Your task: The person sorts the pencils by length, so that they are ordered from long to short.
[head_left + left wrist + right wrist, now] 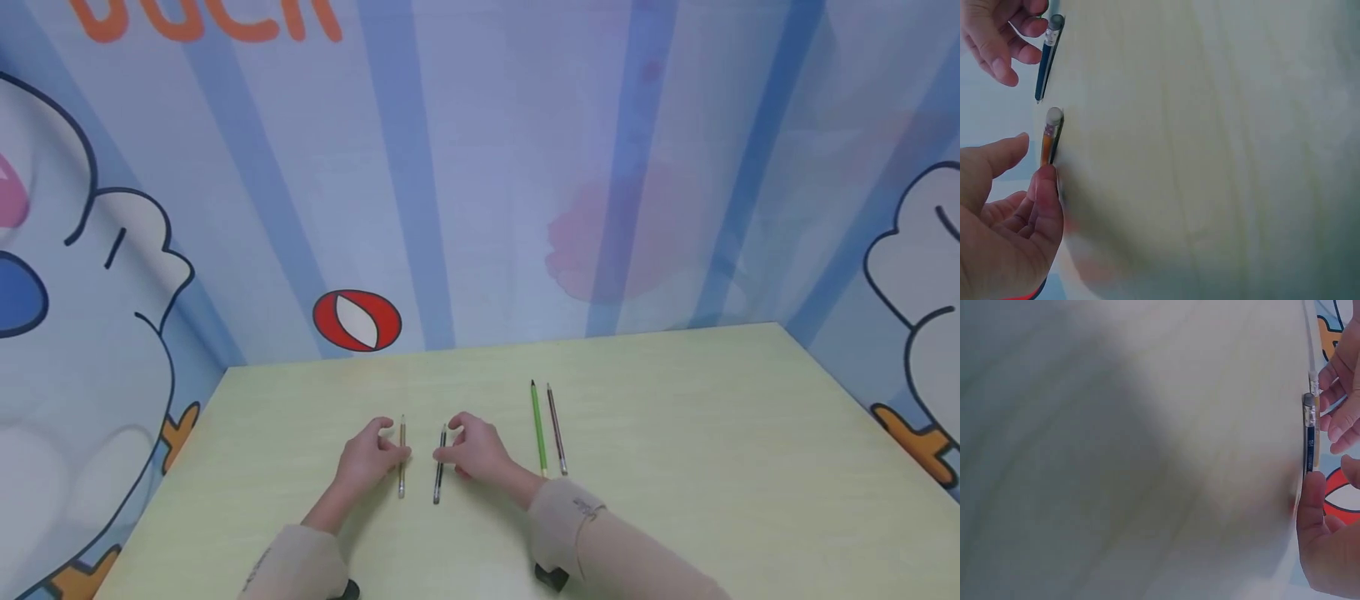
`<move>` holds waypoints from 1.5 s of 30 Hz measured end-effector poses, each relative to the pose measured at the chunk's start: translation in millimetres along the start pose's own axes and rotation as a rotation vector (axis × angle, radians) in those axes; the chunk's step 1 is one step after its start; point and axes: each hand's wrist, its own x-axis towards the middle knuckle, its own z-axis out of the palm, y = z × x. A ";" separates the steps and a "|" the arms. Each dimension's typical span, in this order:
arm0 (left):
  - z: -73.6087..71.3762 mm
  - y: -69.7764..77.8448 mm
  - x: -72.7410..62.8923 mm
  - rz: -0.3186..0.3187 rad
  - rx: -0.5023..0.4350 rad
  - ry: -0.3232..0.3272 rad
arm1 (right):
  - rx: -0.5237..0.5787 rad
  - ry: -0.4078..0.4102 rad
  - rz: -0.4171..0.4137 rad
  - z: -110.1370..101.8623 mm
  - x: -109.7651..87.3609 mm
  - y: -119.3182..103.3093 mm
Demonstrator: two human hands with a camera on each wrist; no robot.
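Observation:
A yellow pencil (402,467) with an eraser end lies on the table, pointing away from me. My left hand (367,458) is beside it, its thumb across the pencil and its index finger apart from the thumb. To the right lies a dark pencil (438,482), nearly parallel. The thumb of my right hand (476,454) crosses it, with the index finger bent near its tip. Both eraser ends show in the left wrist view, the dark pencil (1044,69) beyond the yellow pencil (1046,147). Whether either thumb presses down, I cannot tell.
A green pencil (538,429) and a dark brown pencil (557,429) lie close together right of my right hand; my right forearm is near their lower ends. The pale wooden table (697,450) meets a printed backdrop (495,208) at its back edge.

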 end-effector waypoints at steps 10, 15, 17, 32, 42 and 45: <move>0.1 4.4 -5.0 0.014 0.064 0.000 | -0.120 0.056 -0.012 9.9 1.4 1.3; 0.4 3.4 -4.9 0.026 0.084 0.006 | -0.231 0.080 -0.056 13.0 3.2 0.7; 0.9 2.8 -4.6 0.030 0.092 0.007 | -0.268 0.081 -0.066 13.9 4.4 0.8; 1.7 1.1 -3.2 0.042 0.121 0.028 | -0.315 0.073 -0.057 10.6 4.0 -3.2; 2.9 0.4 -2.2 0.082 0.174 0.055 | -0.293 0.069 -0.058 9.2 3.8 -2.1; 2.7 1.2 -2.4 0.088 0.181 0.059 | -0.293 0.061 -0.058 9.3 4.4 -1.6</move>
